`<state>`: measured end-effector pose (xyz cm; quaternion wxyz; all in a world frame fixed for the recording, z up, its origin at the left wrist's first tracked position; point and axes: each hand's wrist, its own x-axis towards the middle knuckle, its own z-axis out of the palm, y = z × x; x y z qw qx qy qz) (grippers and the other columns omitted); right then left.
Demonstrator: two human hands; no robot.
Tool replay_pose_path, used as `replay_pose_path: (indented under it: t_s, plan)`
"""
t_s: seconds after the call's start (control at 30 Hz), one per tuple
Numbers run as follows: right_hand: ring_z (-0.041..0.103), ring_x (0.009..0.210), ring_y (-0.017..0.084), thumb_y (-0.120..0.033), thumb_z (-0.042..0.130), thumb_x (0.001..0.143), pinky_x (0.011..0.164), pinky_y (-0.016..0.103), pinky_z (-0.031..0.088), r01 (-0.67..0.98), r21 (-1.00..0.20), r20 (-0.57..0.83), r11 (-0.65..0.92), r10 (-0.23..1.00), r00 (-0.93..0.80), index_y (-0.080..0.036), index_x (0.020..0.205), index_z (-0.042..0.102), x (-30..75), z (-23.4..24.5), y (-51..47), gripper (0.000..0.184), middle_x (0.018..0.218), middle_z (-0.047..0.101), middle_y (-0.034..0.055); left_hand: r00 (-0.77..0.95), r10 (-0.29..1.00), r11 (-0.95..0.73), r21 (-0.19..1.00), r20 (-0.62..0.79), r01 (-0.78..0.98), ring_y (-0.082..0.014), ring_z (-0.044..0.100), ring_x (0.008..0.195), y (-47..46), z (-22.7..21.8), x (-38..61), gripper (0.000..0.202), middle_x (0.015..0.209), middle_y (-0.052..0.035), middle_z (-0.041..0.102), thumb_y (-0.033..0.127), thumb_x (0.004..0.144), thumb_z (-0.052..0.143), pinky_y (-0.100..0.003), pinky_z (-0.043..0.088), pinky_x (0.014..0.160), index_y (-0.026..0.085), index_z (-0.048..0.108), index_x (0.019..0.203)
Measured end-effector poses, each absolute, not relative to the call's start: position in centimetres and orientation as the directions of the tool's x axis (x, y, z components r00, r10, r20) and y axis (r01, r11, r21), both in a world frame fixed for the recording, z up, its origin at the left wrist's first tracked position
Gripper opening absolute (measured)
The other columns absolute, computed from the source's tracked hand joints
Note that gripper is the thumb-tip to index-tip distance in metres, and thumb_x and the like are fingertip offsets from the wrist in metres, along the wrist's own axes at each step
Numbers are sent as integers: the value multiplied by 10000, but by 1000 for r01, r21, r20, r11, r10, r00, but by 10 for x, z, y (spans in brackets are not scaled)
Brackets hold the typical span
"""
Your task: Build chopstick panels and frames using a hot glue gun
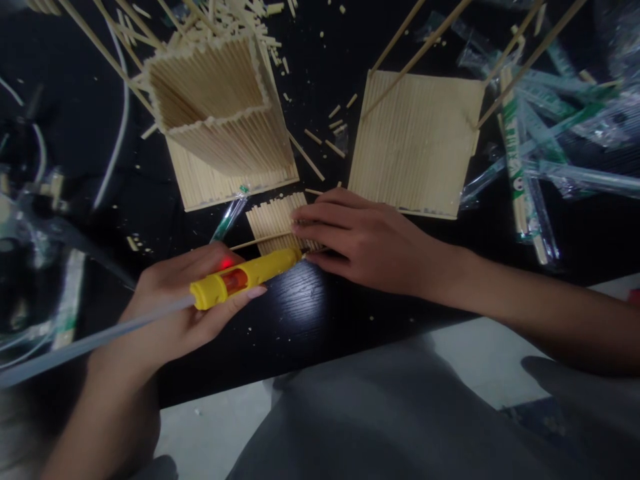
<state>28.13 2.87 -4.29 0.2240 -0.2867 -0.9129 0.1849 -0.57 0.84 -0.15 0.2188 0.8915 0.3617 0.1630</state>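
Observation:
My left hand [185, 300] is closed around a yellow hot glue gun [260, 270], with a long translucent glue stick [110, 337] out of its back end and a red light glowing on its side. The gun's tip meets the lower edge of a small panel of wooden sticks [270, 220] lying on the table. My right hand [355, 233] holds that panel at its right side, fingers bent over it and partly hiding it. Across the panel runs one thin stick [263, 240]; its right end is hidden by my fingers.
Behind the panel stands an open box of sticks [220, 133] on a flat base. At right is a square stick platform [415, 140] with long upright sticks. Plastic wrappers [560, 173], cut stick pieces [335, 147], pliers [70, 233] and a white cable [120, 133] lie around on the black table.

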Motion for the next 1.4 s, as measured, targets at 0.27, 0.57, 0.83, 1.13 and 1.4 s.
replay_pose_path:
  t_s: [0.27,0.57,0.83,1.13,1.4]
  plan:
    - [646,1233,299,-161,568,1043,1065,527,596,437,-475,303,763,609,-733,-107,1303,695,281,-42,29,295,1349,718,143,671,728,-634,513,141,579,-102,628,707,9,-1,-6,170,852,2,645,276,994,701,-226,481,605,174,610,892]
    - [638,1246,301,-187,615,1032,1090,502,583,439,-475,300,762,610,-734,-84,1296,699,281,-43,29,295,1353,714,147,678,726,-621,533,115,575,-88,598,644,8,0,-5,186,818,22,623,304,1004,685,-223,471,572,190,601,883]
    - [630,1255,306,-179,621,1026,1077,526,587,436,-500,295,749,620,-727,-102,1306,703,282,-43,28,302,1355,711,151,688,715,-648,491,128,582,-90,583,639,8,-3,-6,219,797,21,599,312,1021,661,-226,450,565,193,578,857]
    - [630,1254,303,-185,623,1027,1076,506,588,439,-485,292,756,613,-734,-93,1301,701,281,-42,29,299,1359,708,150,680,726,-636,477,103,607,-79,515,569,9,0,-5,311,726,39,518,400,1055,597,-218,401,517,200,536,825]
    - [630,1262,305,-191,605,1034,1067,517,590,444,-490,292,750,621,-727,-150,1295,705,281,-43,28,282,1364,705,119,688,716,-646,482,116,592,-84,517,572,10,1,-2,276,721,35,523,348,1025,647,-214,395,515,187,539,827]
